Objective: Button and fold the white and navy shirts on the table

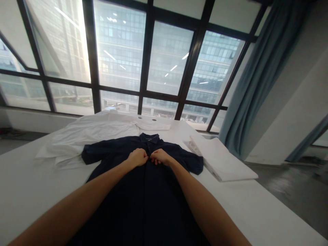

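A dark navy short-sleeved shirt (pixel 156 198) lies spread out on a white table (pixel 25 184), its collar pointing away from me. My left hand (pixel 137 157) is closed in a pinch on the shirt's front placket, a little below the collar. Just across from it, my right hand (pixel 160 157) pinches the same front edge, thumb and forefinger together and the other fingers curled. The two hands almost touch at the shirt's midline. Whatever lies right between the fingertips, such as a button, is too small to make out.
Crumpled white cloth (pixel 89 131) lies at the table's far left, beside the navy sleeve. To the right rests a flat white folded stack (pixel 225 162) near the table edge. Beyond stand dark-framed windows (pixel 151 51) and a blue-grey curtain (pixel 258 85).
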A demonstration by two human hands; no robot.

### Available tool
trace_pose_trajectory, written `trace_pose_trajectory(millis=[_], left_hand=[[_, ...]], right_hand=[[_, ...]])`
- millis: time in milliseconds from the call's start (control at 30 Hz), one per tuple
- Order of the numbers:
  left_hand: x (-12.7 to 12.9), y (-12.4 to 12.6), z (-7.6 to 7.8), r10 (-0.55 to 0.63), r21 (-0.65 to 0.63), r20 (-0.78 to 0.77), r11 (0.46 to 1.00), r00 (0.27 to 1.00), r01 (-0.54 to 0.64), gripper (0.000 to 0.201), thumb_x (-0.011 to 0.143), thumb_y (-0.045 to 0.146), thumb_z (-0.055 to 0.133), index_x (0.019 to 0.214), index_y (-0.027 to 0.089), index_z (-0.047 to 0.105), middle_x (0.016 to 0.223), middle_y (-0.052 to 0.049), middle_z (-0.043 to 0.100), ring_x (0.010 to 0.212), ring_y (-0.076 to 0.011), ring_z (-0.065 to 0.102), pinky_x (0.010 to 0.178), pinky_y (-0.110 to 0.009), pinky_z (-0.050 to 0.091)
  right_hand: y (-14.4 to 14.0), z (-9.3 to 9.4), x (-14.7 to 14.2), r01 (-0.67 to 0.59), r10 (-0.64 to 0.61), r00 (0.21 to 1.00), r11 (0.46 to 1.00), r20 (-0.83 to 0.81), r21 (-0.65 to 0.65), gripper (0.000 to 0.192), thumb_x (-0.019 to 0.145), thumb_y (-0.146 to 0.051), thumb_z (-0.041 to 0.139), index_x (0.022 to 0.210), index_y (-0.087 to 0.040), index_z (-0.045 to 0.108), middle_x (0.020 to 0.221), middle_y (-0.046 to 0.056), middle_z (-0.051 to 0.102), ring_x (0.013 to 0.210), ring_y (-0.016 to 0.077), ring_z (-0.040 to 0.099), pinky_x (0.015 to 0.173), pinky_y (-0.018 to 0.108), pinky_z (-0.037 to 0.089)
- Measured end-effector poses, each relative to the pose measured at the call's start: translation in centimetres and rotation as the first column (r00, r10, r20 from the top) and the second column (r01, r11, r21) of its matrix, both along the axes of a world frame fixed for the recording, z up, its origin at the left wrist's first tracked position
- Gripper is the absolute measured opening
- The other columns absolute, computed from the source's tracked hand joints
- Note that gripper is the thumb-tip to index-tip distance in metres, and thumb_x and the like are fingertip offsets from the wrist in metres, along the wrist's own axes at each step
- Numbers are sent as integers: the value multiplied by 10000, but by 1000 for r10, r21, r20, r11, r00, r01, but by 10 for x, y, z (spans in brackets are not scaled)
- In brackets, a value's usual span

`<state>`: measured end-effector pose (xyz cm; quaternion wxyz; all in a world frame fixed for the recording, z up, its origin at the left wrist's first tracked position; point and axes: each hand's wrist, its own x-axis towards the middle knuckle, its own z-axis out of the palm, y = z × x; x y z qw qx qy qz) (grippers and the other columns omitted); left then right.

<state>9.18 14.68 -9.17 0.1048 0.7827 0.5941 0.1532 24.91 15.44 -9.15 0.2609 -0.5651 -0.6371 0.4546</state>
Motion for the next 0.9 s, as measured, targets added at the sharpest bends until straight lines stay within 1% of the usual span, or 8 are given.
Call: trace_pose_trajectory(millis=[100, 200, 300, 400, 500, 700, 833, 900], left_hand=[[1, 4, -4, 19, 4, 39, 1000, 999, -19, 151, 730, 283, 603, 789, 227, 730, 874, -61, 709, 805, -224, 643, 629, -265, 437], [-1, 13, -10, 8, -64, 174, 998, 985, 3, 164, 727, 284, 587, 662, 184, 699, 650, -25, 636, 611, -155, 570, 509, -227, 342], [-7, 21, -16, -37, -154, 418, 982, 908, 111, 309, 758, 363, 548, 537, 154, 601, 458, 32, 446, 427, -85, 376, 420, -222, 221], [-11, 25, -19, -30, -223, 577, 956, 816, 193, 363, 735, 453, 562, 520, 162, 531, 427, 68, 353, 388, -62, 263, 395, -225, 157], [-13, 26, -21, -48, -232, 604, 944, 795, 234, 364, 722, 472, 570, 530, 166, 525, 429, 74, 339, 388, -59, 245, 390, -226, 142], [-14, 28, -24, -64, -219, 599, 946, 798, 240, 342, 706, 466, 584, 567, 154, 570, 447, 66, 373, 408, -64, 286, 399, -218, 166], [-14, 27, -23, -87, -205, 573, 947, 815, 246, 309, 715, 430, 569, 617, 143, 629, 462, 61, 400, 421, -67, 291, 412, -221, 169], [-14, 27, -23, -113, -187, 561, 948, 820, 258, 291, 717, 405, 554, 603, 145, 617, 461, 60, 398, 425, -69, 289, 419, -223, 170]], right_hand=[[0, 0, 2, -4, 4, 1000, 1000, -5, -18, 159, 735, -110, 543, 582, -132, 579, 491, -35, 571, 341, 41, 443, 309, 155, 270], [0, 0, 2, -17, 17, 999, 1000, -34, 0, 157, 738, -99, 525, 590, -133, 565, 509, -41, 572, 334, 40, 458, 305, 153, 268], [1, -3, 2, -27, 29, 994, 999, -103, 22, 152, 745, -92, 511, 604, -143, 534, 520, -49, 571, 345, 45, 493, 307, 150, 268], [1, -6, 1, -31, 39, 984, 998, -175, 47, 140, 752, -102, 517, 621, -152, 510, 541, -49, 578, 396, 64, 559, 323, 146, 279], [0, -6, 1, -24, 34, 979, 998, -203, 52, 130, 756, -108, 514, 634, -153, 503, 570, -38, 599, 451, 83, 607, 347, 143, 298], [-3, -2, 2, -46, 31, 975, 997, -222, -64, 139, 719, -49, 455, 737, -144, 556, 624, -17, 646, 526, 90, 648, 426, 130, 367], [-1, -6, 2, -49, 44, 980, 999, -196, -16, 137, 719, -30, 478, 744, -147, 545, 612, -34, 628, 510, 95, 647, 405, 131, 369], [1, -9, 1, -54, 59, 983, 998, -173, 29, 103, 742, -53, 503, 725, -146, 544, 599, -39, 613, 495, 94, 641, 386, 130, 360]])
